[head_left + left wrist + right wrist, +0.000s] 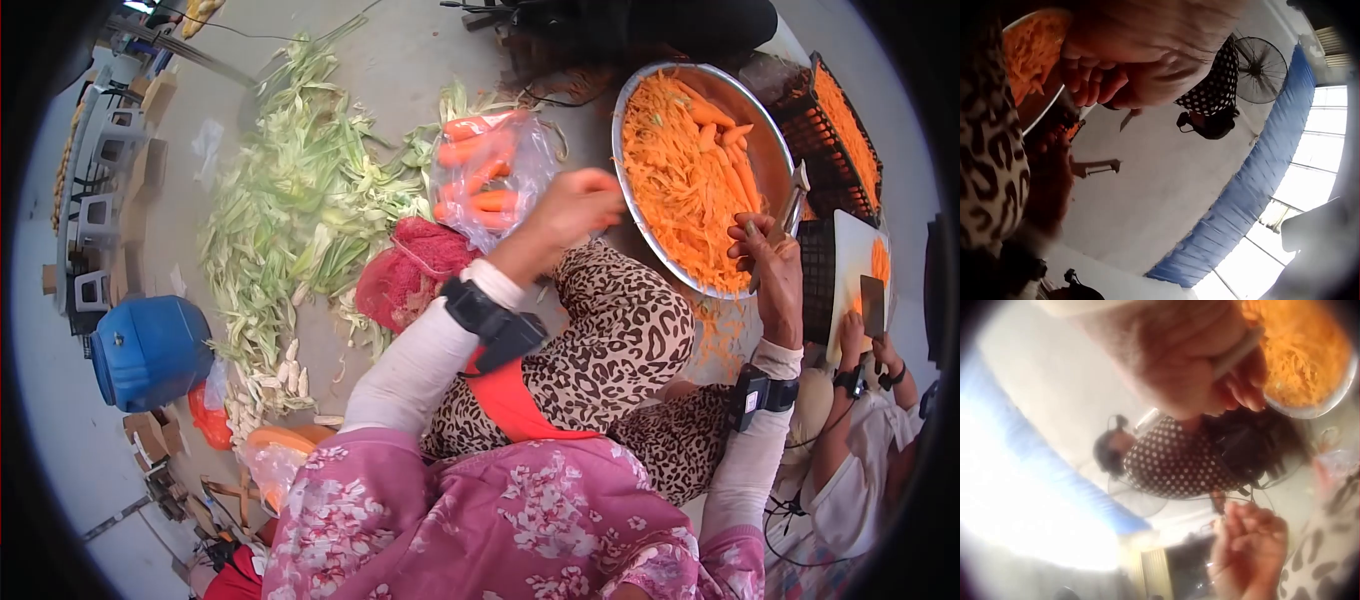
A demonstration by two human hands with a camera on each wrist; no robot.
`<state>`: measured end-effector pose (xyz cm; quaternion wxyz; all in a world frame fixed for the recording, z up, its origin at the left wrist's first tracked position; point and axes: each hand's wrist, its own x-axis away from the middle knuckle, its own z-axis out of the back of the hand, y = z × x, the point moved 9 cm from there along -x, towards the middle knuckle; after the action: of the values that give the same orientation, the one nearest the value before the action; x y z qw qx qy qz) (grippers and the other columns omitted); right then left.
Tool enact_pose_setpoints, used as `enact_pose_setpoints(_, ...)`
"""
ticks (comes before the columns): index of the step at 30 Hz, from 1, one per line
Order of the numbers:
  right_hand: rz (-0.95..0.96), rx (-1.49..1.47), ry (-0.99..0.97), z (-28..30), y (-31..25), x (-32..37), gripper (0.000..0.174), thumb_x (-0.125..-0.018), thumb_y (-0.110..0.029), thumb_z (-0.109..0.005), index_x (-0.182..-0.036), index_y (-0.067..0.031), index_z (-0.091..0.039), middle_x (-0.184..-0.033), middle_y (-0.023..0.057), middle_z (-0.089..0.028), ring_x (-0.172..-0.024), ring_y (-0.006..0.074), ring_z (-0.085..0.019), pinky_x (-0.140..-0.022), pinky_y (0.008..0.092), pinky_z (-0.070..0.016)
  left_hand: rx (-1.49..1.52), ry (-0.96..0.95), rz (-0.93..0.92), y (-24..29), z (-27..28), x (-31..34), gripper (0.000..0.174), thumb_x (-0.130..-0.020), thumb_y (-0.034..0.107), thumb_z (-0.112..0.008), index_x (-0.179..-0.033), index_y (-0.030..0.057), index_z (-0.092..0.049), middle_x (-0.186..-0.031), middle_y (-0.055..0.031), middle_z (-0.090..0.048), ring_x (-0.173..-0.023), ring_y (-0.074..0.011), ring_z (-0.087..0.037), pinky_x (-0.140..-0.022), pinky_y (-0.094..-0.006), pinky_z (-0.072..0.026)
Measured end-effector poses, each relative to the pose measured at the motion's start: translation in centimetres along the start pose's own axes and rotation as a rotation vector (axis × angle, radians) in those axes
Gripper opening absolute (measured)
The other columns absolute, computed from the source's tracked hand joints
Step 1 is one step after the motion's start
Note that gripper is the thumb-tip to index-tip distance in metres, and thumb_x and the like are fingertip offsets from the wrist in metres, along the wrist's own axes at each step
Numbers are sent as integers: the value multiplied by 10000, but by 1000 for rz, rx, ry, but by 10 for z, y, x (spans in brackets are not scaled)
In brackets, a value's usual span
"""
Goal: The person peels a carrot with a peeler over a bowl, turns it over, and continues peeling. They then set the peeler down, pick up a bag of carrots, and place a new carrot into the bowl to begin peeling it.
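Observation:
My left hand point(585, 208) hovers just left of a big metal bowl point(655, 262), its fingers loosely bent with nothing seen in them. In the bowl lie shredded carrot point(665, 190) and several whole peeled carrots point(735, 165). Over the bowl's right rim, my right hand point(775, 265) grips a peeler point(797, 190); its slotted end point(1105, 167) sticks out past the fingers in the left wrist view. Part of the handle point(1238, 353) shows across the palm in the right wrist view. A clear plastic bag point(535, 165) of carrots point(480, 150) lies left of my left hand.
Corn husks point(300, 190) spread over the floor on the left, near a red mesh bag point(415, 275) and a blue barrel point(155, 350). On the right, another person holds a cleaver point(872, 305) at a white board point(850, 260). A black crate point(810, 120) stands beyond the bowl.

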<state>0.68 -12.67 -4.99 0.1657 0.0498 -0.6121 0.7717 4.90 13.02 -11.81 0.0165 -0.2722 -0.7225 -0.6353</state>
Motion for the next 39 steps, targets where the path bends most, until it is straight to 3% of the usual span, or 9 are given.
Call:
enact_pose_setpoints(4,21,57,20,9,-5,7,277,-907,-198,-598,-1062,32,-604,-888,80,-652,-673,78,-580,-591,207,-419,-595,348,-52,-96,100,-2,274,-756,125,-641,-963,-49,-599,-900,-177,-633,-800,-319,-615,-723,-379,-498)
enact_pose_setpoints(6,34,89,34,12,-6,9,275,-907,-189,-593,-1066,36,-603,-881,82,-650,-669,80,-576,-600,215,-422,-942,548,-47,-100,120,11,399,-729,137,-666,-1040,-80,-542,-1059,-297,-543,-960,-405,-551,-863,-439,-451)
enact_pose_setpoints(10,45,157,37,13,-5,10,269,-906,-181,-593,-1065,36,-603,-872,83,-650,-665,85,-574,-609,226,-429,-967,488,-36,-110,109,-6,578,-722,188,-698,-1149,-114,-453,-1156,-334,-462,-1091,-416,-469,-953,-426,-395)
enact_pose_setpoints(18,62,189,11,11,-5,8,255,-912,-176,-586,-1068,24,-607,-860,76,-649,-669,87,-572,-606,227,-429,-1362,418,376,-160,106,-34,828,-719,228,-682,-1350,-94,-255,-1261,-201,-495,-1228,-324,-437,-985,-486,-343)
enact_pose_setpoints(22,65,199,0,10,-1,3,253,-914,-178,-590,-1068,21,-609,-853,69,-647,-669,84,-569,-598,223,-426,-1455,420,369,-171,124,-30,634,-742,252,-673,-1215,-97,-436,-1129,-197,-595,-1085,-341,-571,-964,-407,-400)
enact_pose_setpoints(27,48,219,-2,1,-3,2,221,-909,-150,-593,-1061,9,-617,-821,43,-636,-665,79,-562,-589,221,-419,-1483,291,269,-164,140,-40,183,-810,180,-558,-889,71,-682,-908,-133,-688,-852,-302,-666,-793,-400,-496)
enact_pose_setpoints(29,63,229,-11,0,-3,1,212,-906,-143,-595,-1053,7,-620,-813,37,-632,-663,78,-560,-587,221,-417,-1461,308,46,-131,146,-52,204,-820,251,-571,-908,103,-681,-858,-134,-690,-828,-307,-672,-750,-393,-511)
enact_pose_setpoints(34,71,222,4,-4,-4,6,187,-902,-127,-594,-1028,7,-629,-787,22,-617,-655,74,-549,-583,221,-411,-1458,385,75,-47,151,-48,206,-794,265,-619,-872,81,-671,-888,-148,-686,-835,-315,-669,-724,-429,-516)
enact_pose_setpoints(39,95,277,-20,-5,-1,3,178,-904,-114,-589,-1019,17,-626,-744,15,-588,-639,76,-535,-566,222,-402,-1560,217,63,-144,129,-47,222,-718,170,-671,-896,38,-659,-867,-154,-688,-828,-337,-671,-728,-417,-529)
